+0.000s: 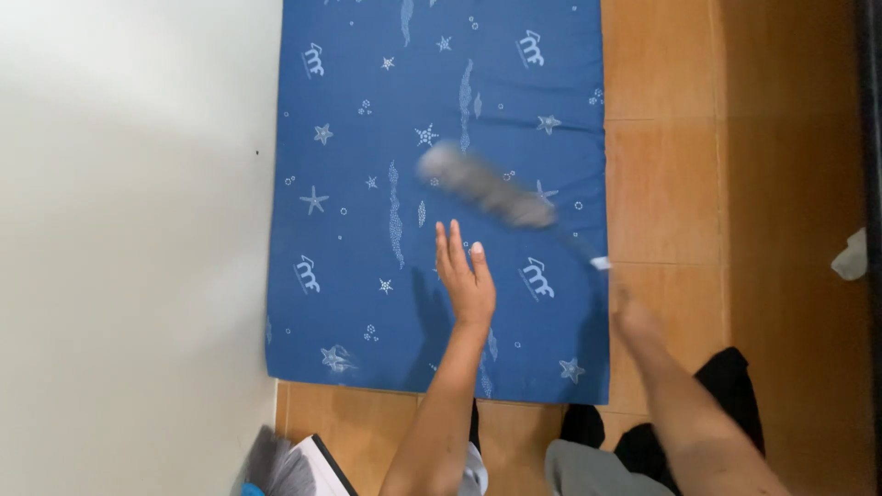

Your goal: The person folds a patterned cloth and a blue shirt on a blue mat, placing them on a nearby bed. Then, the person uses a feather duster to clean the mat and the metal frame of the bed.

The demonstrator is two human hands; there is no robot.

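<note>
Head view, and we look straight down on a blue mattress (367,303) printed with white stars and squiggles, lying on an orange tiled floor (661,184) with its left edge just beside a white wall (138,230). Our left hand (466,271) is stretched out flat over the lower middle of the mattress, fingers released and held straight and close together, grasping nothing; whether the palm actually touches the fabric we cannot tell, though a dark shadow lies just to its left. Our right hand (632,317) is at the mattress's right edge and is badly smeared by motion blur, so we cannot tell how its fingers stand; a thin handle with a white band runs up from it to a grey fluffy duster (487,188) (itself a blur), which lies slantwise across the upper right part of the mattress, above and just right of the left hand's fingertips. At the bottom left corner, on the floor near the wall, we see a white sheet with a dark edge (317,464) and some grey bristles (271,464) beside it. A crumpled white scrap (852,255) sits at the far right edge.
</note>
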